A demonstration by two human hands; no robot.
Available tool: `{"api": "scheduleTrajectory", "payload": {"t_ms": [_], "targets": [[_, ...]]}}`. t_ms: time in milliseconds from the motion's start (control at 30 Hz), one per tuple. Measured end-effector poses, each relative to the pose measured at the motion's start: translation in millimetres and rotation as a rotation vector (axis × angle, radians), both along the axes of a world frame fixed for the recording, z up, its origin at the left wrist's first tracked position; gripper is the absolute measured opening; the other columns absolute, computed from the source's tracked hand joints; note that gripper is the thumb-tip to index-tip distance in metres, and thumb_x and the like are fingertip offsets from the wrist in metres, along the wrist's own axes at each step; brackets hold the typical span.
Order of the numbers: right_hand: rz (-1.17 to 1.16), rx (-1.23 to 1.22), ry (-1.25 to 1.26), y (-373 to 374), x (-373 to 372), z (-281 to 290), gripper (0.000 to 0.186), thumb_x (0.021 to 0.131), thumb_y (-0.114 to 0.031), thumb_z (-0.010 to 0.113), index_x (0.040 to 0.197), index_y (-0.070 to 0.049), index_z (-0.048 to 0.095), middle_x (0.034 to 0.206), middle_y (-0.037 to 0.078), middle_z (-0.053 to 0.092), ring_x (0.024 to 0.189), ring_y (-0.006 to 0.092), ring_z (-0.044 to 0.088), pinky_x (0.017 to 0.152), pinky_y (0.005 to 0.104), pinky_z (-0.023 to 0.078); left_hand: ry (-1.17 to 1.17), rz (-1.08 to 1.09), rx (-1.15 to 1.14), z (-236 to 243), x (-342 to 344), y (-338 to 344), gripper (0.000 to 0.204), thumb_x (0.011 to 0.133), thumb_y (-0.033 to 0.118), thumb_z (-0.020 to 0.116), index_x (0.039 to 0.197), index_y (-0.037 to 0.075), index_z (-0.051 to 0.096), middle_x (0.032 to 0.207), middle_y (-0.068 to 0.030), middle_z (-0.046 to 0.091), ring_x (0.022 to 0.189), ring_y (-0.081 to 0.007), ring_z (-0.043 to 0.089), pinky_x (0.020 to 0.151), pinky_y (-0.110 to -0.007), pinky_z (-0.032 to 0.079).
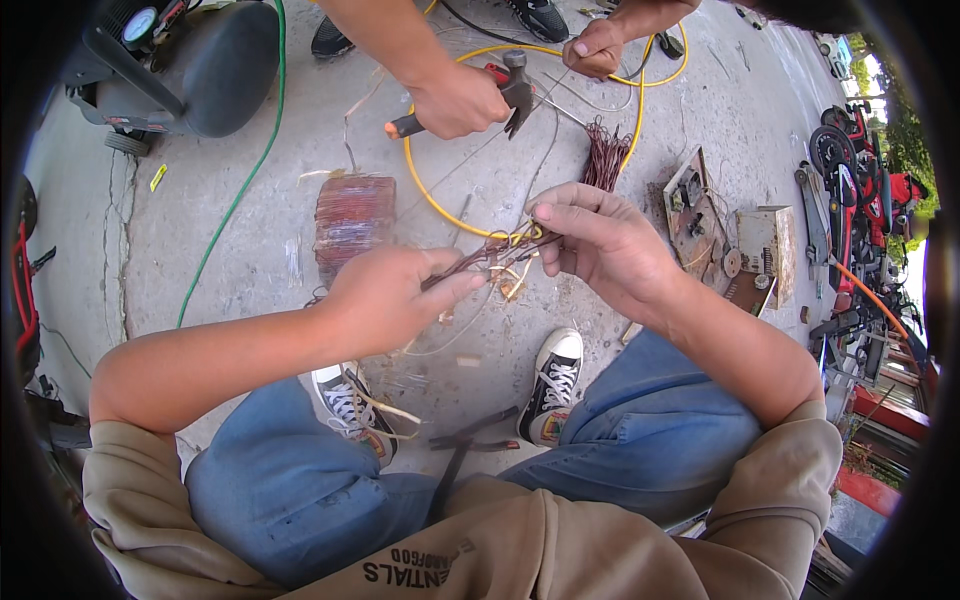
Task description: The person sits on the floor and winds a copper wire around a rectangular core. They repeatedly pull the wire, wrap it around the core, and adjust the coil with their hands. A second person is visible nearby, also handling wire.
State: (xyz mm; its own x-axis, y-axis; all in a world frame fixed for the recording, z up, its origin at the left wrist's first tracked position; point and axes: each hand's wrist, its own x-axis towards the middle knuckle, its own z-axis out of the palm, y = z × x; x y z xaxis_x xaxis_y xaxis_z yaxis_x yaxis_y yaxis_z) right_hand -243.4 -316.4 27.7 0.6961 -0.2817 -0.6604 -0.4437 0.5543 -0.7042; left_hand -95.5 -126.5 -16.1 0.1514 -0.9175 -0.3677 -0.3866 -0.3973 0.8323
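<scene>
In front of me a bundle of thin reddish-brown copper wire [468, 263] runs between my two hands. My left hand [382, 296] is closed around its left stretch. With fingertips pinched together, my right hand [612, 242] grips the looped right end. Beyond my left hand lies a squarish block of reddish-brown wound wire [355, 220]. Another loose bundle of copper wire [606, 158] lies on the ground past my right hand. Across from me, a co-worker's hand [460, 102] holds a hammer [517, 88]; their other hand [597, 50] is a closed fist.
A yellow hose [411, 165] curves over the concrete beyond my hands. A green hose [245, 190] runs along the left, near a dark air compressor [225, 70]. Opened metal electronic parts [690, 195] lie at the right. A dark metal tool [460, 455] rests between my shoes.
</scene>
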Motion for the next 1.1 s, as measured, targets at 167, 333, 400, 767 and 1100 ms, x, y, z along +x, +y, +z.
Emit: {"api": "scheduleTrajectory", "payload": {"t_ms": [167, 333, 400, 767, 1100], "targets": [[-0.001, 0.003, 0.002, 0, 1, 0, 0.019, 0.089, -0.019, 0.071, 0.098, -0.005, 0.064, 0.078, 0.0, 0.061, 0.068, 0.0098, 0.058, 0.067, 0.0249, 0.048, -0.006, 0.007, -0.016, -2, 0, 1, 0.038, 0.095, 0.044, 0.055, 0.091, 0.008, 0.067, 0.064, -0.0068, 0.062, 0.057, -0.0237, 0.061, 0.056, -0.037, 0.045], [-0.001, 0.003, 0.004, 1, 0, -1, 0.019, 0.089, -0.019, 0.071, 0.098, -0.005, 0.064, 0.079, 0.0, 0.061, 0.068, 0.0102, 0.058, 0.067, 0.0252, 0.048, -0.003, -0.021, 0.045, 3, 1, -1, 0.038, 0.096, 0.045, 0.055, 0.095, 0.009, 0.068, 0.065, -0.0069, 0.063, 0.058, -0.0238, 0.062, 0.056, -0.037, 0.045], [-0.005, 0.002, -0.001, 1, 0, -2, 0.019, 0.089, -0.02, 0.072, 0.098, -0.005, 0.064, 0.079, 0.001, 0.061, 0.068, 0.0104, 0.058, 0.068, 0.0252, 0.049, 0.017, -0.018, 0.074, 6, 1, -2, 0.037, 0.096, 0.043, 0.056, 0.1, 0.008, 0.069, 0.065, -0.0084, 0.06, 0.059, -0.0209, 0.057, 0.058, -0.035, 0.045], [0.044, -0.116, 0.025, 8, 5, 3, 0.024, 0.09, -0.023, 0.07, 0.101, -0.002, 0.065, 0.081, 0.0, 0.059, 0.066, 0.0103, 0.056, 0.063, 0.0252, 0.048, -0.021, -0.201, 0.083, 8, 8, -6, 0.044, 0.099, 0.048, 0.047, 0.113, 0.011, 0.065, 0.068, -0.0078, 0.063, 0.065, -0.0239, 0.064, 0.061, -0.038, 0.047], [0.116, -0.219, -0.037, 5, 8, 16, 0.05, 0.104, -0.038, 0.038, 0.12, 0.005, 0.059, 0.076, 0.005, 0.055, 0.068, 0.0125, 0.052, 0.062, 0.0277, 0.043, 0.2, -0.086, -0.003, -2, 11, -6, 0.05, 0.102, 0.051, 0.039, 0.112, 0.008, 0.062, 0.069, -0.0053, 0.063, 0.063, -0.0172, 0.064, 0.061, -0.034, 0.049]]}}
